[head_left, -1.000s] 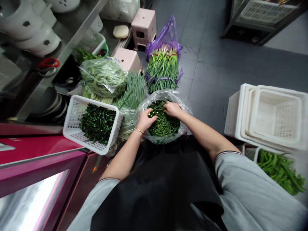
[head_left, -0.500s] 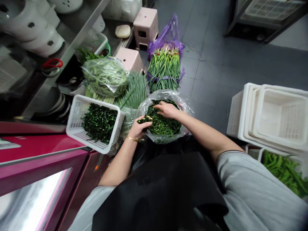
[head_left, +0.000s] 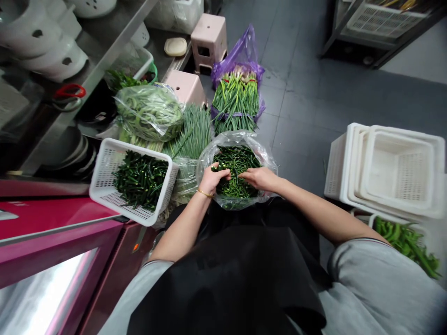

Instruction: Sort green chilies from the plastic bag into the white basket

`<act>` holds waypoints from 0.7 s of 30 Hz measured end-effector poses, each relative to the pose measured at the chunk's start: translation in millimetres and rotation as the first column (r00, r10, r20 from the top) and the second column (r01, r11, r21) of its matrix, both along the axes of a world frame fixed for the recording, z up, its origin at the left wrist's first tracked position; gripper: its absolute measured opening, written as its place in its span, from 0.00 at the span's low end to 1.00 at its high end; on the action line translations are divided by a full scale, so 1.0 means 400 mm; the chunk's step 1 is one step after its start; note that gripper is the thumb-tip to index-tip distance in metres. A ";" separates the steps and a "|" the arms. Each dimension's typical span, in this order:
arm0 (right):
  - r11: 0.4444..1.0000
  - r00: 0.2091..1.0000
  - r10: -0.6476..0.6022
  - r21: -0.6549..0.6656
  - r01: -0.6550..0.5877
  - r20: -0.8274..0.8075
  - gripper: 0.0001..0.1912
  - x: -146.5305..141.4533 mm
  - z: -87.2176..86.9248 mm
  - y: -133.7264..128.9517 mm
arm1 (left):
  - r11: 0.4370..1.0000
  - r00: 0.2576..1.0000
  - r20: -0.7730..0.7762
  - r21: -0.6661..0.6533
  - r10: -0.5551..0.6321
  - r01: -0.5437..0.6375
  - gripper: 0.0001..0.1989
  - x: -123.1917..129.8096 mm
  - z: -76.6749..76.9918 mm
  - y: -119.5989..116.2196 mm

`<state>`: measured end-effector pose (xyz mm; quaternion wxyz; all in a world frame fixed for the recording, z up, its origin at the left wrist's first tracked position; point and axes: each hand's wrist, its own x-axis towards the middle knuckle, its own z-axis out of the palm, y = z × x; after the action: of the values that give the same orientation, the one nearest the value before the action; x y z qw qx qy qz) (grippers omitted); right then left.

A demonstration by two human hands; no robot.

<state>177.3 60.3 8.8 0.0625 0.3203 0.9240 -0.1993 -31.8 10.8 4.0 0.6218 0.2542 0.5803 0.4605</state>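
Observation:
In the clear plastic bag in front of me lies a heap of thin, dark green chili peppers. My left hand, with a bracelet at its wrist, is curled around a few chili peppers over the bag's left side. Opposite it, my right hand pinches with thumb and fingertips at one dark, curved chili pepper between the two hands. Its exact grip is partly lost among the peppers below. To the left, a white perforated basket holds more dark green chili peppers.
Beyond the bag lie green stalks in a purple bag. Bagged greens and pink stools are at the far left. Stacked white baskets stand right, with long green peppers nearer me. A pink-red cabinet is at left.
My right hand has drawn back from the far left of the heap to its right side. My left hand has moved rightward over the bag with its chili peppers, and the hands now nearly meet.

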 end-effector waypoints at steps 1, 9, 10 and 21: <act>0.992 0.992 -0.127 -0.005 0.127 0.009 0.19 -0.018 0.009 0.011 | 1.000 1.000 0.006 0.020 0.000 0.000 0.15 -0.001 0.001 0.001; 0.754 0.836 -0.531 -0.372 0.542 0.141 0.13 -0.176 -0.040 0.138 | 1.000 0.998 -0.052 0.010 0.028 -0.027 0.15 -0.001 0.009 -0.007; 0.705 0.821 -0.566 -0.474 0.528 0.072 0.11 -0.168 -0.041 0.129 | 1.000 0.998 -0.054 0.012 0.029 -0.028 0.16 0.006 0.006 -0.008; 0.941 0.952 -0.307 0.148 0.306 -0.016 0.19 -0.124 0.007 0.060 | 1.000 0.985 0.172 -0.026 -0.009 0.014 0.20 0.054 0.011 -0.053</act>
<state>127.8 84.2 11.5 0.0101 0.4646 0.8749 -0.1362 -10.3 -10.2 8.4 0.6757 0.2085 0.5290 0.4692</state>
